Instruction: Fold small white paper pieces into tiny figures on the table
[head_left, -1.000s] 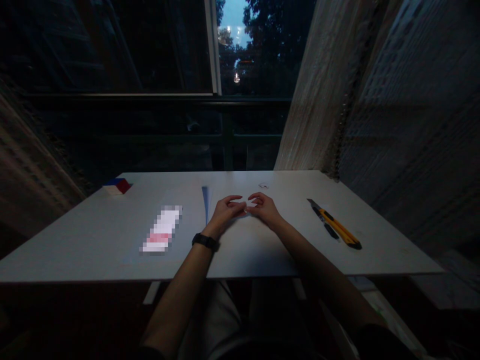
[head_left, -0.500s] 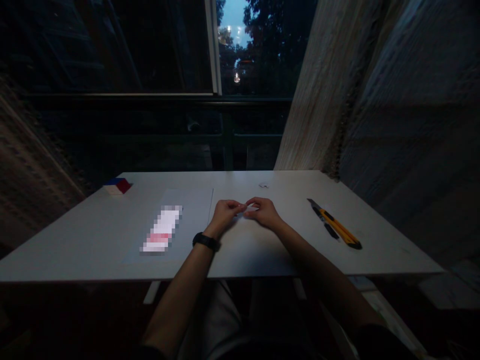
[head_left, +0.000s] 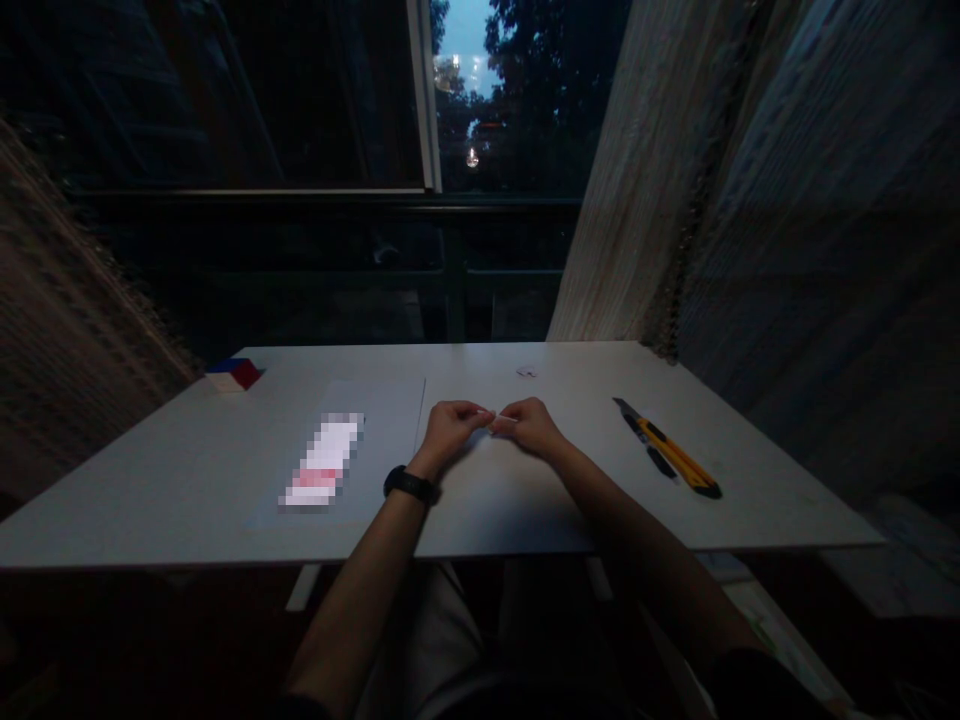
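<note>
My left hand (head_left: 448, 430) and my right hand (head_left: 531, 427) rest side by side on the white table (head_left: 187, 470), fingers curled. Between their fingertips they pinch a small pale strip (head_left: 501, 418), too dim and small to name. A black watch is on my left wrist. A large pale sheet (head_left: 375, 440) lies flat just left of my left hand, with a blurred card-like patch on it.
A yellow and black utility knife (head_left: 671, 458) lies to the right. A red, white and blue block (head_left: 234, 373) sits at the far left corner. A tiny scrap (head_left: 526, 372) lies beyond my hands. Curtains hang on both sides of a dark window.
The raised edge of the sheet has dropped flat. My fingers have closed from loosely curled to a tighter pinch on the small strip, and the hands have shifted slightly.
</note>
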